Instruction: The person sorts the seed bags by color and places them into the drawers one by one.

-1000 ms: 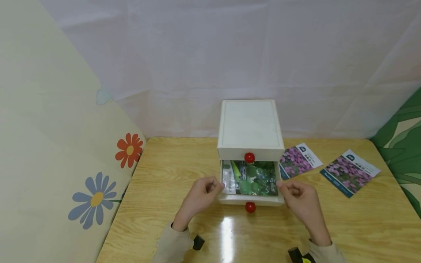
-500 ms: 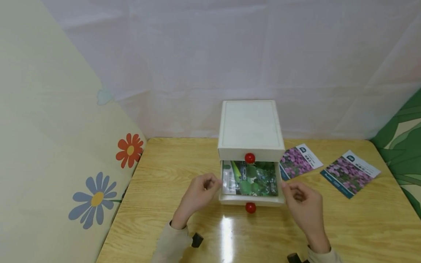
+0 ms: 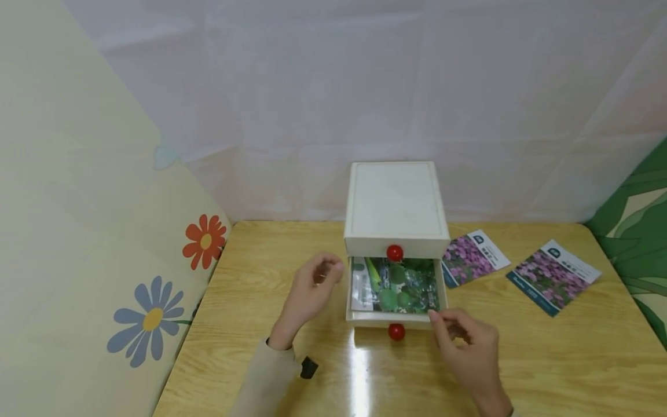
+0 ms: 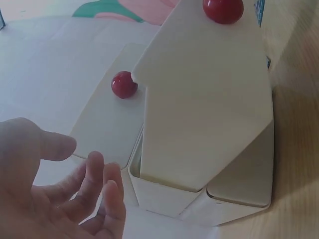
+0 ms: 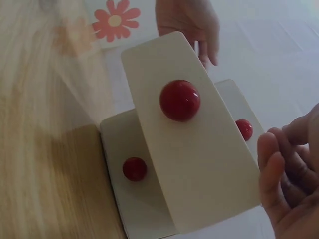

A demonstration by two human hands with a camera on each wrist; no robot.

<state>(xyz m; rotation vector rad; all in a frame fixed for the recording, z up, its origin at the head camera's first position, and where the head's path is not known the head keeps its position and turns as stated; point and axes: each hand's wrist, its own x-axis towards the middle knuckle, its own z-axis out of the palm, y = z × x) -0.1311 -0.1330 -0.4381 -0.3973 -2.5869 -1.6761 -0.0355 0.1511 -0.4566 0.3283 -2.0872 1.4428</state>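
Observation:
A white drawer box [image 3: 395, 200] with red knobs stands on the table, its middle drawer [image 3: 372, 317] pulled out. Inside that drawer lies a packet [image 3: 398, 289] printed with green leaves, face up. My left hand [image 3: 307, 295] hovers off the drawer's left side, fingers loosely bent and nothing in them; the left wrist view has the thumb apart from the fingertips. At the drawer's front right corner are the fingertips of my right hand [image 3: 469, 350]. In the right wrist view its loosely curled fingers [image 5: 271, 174] lie right beside the drawer front [image 5: 209, 184], holding nothing.
Two packets with pink flowers lie right of the box: one packet [image 3: 474, 258] close against it, another packet [image 3: 553, 278] farther right. Behind the wooden table [image 3: 250, 278] hangs a pale cloth [image 3: 312, 116]. A flower-painted panel [image 3: 104, 231] borders the left side.
My left hand has moved away from the drawer's left edge, leftward and farther back. My right hand has come down and left from the drawer's side to its front corner.

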